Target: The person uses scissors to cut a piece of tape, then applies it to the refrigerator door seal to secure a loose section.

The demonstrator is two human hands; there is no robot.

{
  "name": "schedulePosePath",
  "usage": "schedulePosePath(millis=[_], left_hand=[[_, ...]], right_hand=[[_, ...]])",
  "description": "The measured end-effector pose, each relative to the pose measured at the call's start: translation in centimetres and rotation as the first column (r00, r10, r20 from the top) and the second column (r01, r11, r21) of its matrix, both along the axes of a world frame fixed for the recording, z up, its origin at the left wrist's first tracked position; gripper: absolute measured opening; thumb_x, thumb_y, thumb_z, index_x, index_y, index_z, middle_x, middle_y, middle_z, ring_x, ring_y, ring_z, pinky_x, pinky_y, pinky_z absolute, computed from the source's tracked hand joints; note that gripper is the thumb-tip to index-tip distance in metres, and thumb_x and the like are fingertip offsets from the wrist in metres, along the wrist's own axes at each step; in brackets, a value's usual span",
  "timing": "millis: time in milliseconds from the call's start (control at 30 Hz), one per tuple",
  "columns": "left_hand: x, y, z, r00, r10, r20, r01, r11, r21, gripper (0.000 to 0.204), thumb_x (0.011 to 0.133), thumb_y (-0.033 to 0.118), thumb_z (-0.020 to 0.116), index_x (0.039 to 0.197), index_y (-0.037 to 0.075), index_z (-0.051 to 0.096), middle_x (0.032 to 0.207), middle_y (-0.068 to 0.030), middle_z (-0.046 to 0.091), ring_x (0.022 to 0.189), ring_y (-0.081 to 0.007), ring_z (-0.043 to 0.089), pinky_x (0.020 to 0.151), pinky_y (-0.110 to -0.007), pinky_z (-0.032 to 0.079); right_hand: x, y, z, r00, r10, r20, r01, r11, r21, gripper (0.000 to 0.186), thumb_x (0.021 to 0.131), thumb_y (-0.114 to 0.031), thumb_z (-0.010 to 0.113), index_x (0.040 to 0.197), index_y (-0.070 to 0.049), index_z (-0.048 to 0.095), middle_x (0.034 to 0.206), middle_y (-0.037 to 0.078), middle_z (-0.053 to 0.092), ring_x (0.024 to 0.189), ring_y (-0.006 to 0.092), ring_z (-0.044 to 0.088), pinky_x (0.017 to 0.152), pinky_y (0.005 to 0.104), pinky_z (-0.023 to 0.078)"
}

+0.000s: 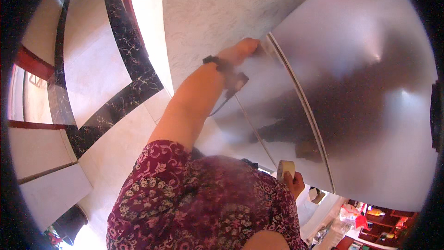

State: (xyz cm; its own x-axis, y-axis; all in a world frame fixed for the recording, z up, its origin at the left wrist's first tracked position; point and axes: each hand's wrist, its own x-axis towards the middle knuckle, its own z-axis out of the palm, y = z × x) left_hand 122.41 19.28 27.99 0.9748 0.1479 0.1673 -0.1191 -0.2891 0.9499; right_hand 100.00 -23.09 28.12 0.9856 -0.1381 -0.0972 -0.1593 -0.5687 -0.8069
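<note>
In the head view the left hand (240, 50), at upper centre, curls its grip over the left edge of the tall brushed-steel refrigerator door (351, 88), whose long edge runs down-right toward the right hand (294, 183), closed round a pale cylindrical container (285, 168)

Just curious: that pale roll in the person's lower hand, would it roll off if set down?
Likely, on its edge: the roll looks round. Flat on its side it should stay. It seems light, since the right hand holds it by the fingers alone.
</note>
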Motion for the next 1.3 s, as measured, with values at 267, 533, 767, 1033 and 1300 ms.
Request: schedulePosePath(millis=[267,533,767,1033,1300], left_hand=[[-5.3,-4.9,1.8,0.870,0.432,0.236,-0.285,0.832,-0.476,0.032,0.078,0.005,0.048,0.108,0.000,0.057,0.103,-0.0155,0.061,0.096,-0.0256,0.058,0.086,-0.033,0.043],[-3.2,-4.3,1.2,0.911,0.242,0.334,-0.029,0.846,-0.533,0.043,0.069,-0.006,0.044,0.110,-0.001,0.056,0.095,-0.0065,0.061,0.086,-0.0128,0.054,0.076,-0.024,0.043],[-3.9,-2.7,1.8,0.972,-0.037,0.232,0.216,0.525,-0.823,0.036,0.078,0.001,0.052,0.114,0.003,0.056,0.097,-0.0054,0.060,0.086,-0.0130,0.053,0.076,-0.025,0.042],[-3.2,-3.0,-0.1,0.955,-0.022,0.296,0.241,0.639,-0.731,0.038,0.078,0.010,0.066,0.114,0.004,0.056,0.102,-0.0026,0.060,0.093,-0.0099,0.054,0.082,-0.026,0.043],[-3.0,-3.2,0.9,0.958,-0.075,0.277,0.248,0.702,-0.667,0.039,0.076,0.009,0.067,0.113,0.004,0.054,0.096,-0.0038,0.061,0.084,-0.0114,0.057,0.075,-0.027,0.046]], right_hand=[[-1.2,0.5,1.3,0.995,-0.096,0.004,0.094,0.978,0.189,0.012,0.077,-0.005,0.065,0.081,0.004,0.057,0.072,0.007,0.059,0.061,0.0126,0.055,0.054,0.0259,0.047],[-1.5,1.0,1.0,0.998,-0.065,-0.006,0.065,0.985,0.158,0.014,0.077,-0.008,0.066,0.079,0.003,0.057,0.070,0.007,0.059,0.059,0.0131,0.055,0.052,0.0264,0.047],[0.3,1.7,0.5,0.998,0.001,0.066,-0.003,1.000,0.030,0.014,0.076,-0.010,0.068,0.077,0.000,0.059,0.069,0.004,0.058,0.060,0.0105,0.051,0.054,0.0256,0.043],[0.1,1.2,0.3,0.998,-0.053,-0.035,0.054,0.998,0.030,0.020,0.080,-0.016,0.065,0.083,0.003,0.058,0.069,0.003,0.057,0.061,0.0088,0.049,0.056,0.0227,0.039],[0.9,1.1,0.4,1.000,-0.005,0.009,0.004,0.992,0.125,0.016,0.080,-0.013,0.063,0.084,0.002,0.059,0.070,0.003,0.058,0.062,0.0079,0.048,0.058,0.0220,0.039]])
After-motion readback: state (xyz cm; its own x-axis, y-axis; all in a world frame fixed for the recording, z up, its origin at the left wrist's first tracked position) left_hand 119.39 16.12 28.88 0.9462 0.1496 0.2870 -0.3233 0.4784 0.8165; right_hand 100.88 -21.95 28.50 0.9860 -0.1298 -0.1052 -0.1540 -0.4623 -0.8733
